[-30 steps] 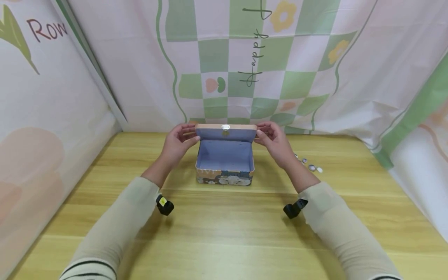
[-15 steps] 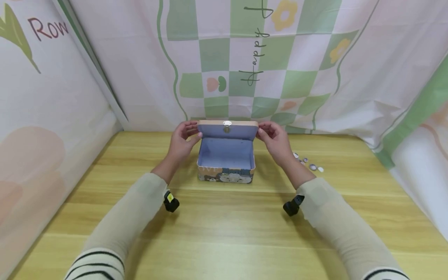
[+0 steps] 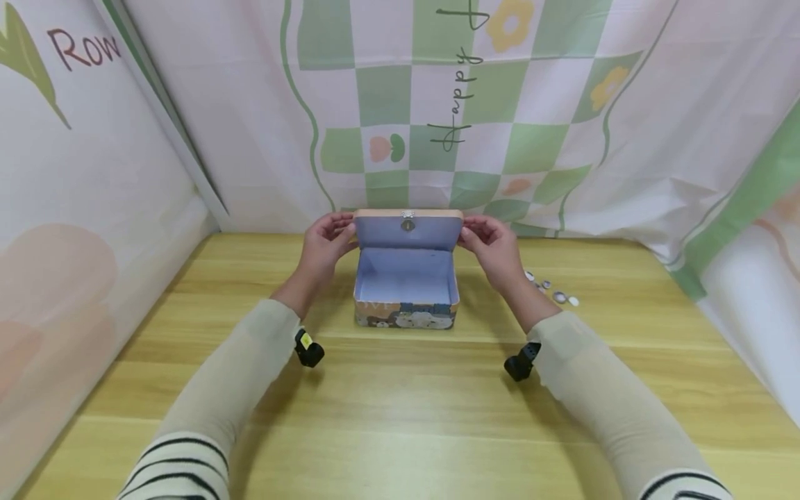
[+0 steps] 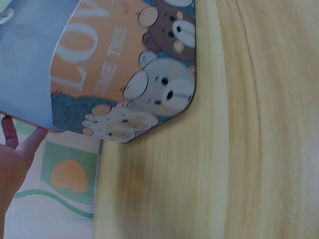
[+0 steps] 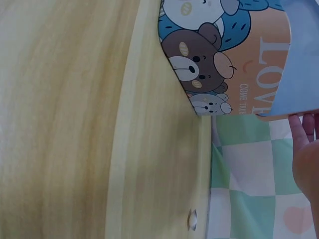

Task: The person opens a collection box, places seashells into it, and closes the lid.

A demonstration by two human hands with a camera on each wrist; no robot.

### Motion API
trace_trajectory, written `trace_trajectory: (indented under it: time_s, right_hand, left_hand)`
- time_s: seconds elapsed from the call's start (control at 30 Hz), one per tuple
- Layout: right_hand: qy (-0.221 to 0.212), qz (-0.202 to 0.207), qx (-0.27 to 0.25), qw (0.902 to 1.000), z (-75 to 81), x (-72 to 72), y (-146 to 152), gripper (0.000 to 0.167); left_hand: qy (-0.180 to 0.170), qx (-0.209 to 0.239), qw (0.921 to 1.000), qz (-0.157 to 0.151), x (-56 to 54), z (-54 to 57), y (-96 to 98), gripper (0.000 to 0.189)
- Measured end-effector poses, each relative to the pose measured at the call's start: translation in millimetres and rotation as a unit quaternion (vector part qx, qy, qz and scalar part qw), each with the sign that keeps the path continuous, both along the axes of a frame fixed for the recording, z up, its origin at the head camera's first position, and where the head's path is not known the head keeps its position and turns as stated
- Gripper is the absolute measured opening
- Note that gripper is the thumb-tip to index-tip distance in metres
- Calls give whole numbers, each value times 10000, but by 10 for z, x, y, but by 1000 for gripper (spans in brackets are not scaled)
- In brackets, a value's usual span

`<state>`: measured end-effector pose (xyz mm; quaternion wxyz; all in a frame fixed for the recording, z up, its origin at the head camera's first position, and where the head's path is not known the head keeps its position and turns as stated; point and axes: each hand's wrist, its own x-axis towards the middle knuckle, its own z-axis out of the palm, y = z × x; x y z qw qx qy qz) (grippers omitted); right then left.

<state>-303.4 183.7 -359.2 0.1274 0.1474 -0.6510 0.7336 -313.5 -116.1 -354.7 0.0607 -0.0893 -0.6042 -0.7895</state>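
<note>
A hinged tin box point(image 3: 406, 318) stands on the table with its lid point(image 3: 381, 235) raised. The inside is plain blue-grey and bare, and a metal clasp point(image 3: 408, 222) sits at the lid's top edge. My left hand point(image 3: 321, 248) pinches the lid's left edge, while my right hand point(image 3: 498, 251) pinches its right edge. Cartoon bears and the letters "LOVE" decorate the tin's outside point(image 4: 164, 87). In the right wrist view, fingertips point(image 5: 297, 130) meet the lid's orange rim. Fingers behind the lid are partly hidden.
Several small white and purple round pieces point(image 3: 559, 297) lie right of the box, near my right forearm. Behind the wooden table point(image 3: 400, 417) hangs a green-and-white checked curtain point(image 3: 431, 90), close to the lid. Another printed cloth point(image 3: 81, 180) borders the left side.
The lid has tilted farther back, showing more of its inner face and clasp. Both hands have stayed at its edges, the left arm shifting slightly inward.
</note>
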Motion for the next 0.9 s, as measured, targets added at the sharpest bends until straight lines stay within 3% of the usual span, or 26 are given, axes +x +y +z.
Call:
trace_trajectory:
  time_s: [0.17,0.3,0.43,0.63,0.9]
  right_hand:
    - [-96,-321,182,9993,-6,-23,-38,8]
    - [-192,-412,252,9986,-45,-46,-54,16]
    - [-200,-310,486,9981,-70,-44,-36,28]
    - [-339,25,1341,9904,-99,-28,26,52]
    - [-555,234,1868,9805,-106,-40,75,66]
  left_hand:
    - [-103,-17,9999,86,-11,11,-7,11]
    - [-103,-53,9999,86,-27,-13,-9,14]
    - [67,-476,9988,-47,-51,-64,-15,35]
    - [271,-1383,9898,-208,-74,-124,-31,68]
    - [264,-2131,9747,-619,-88,-166,-80,80]
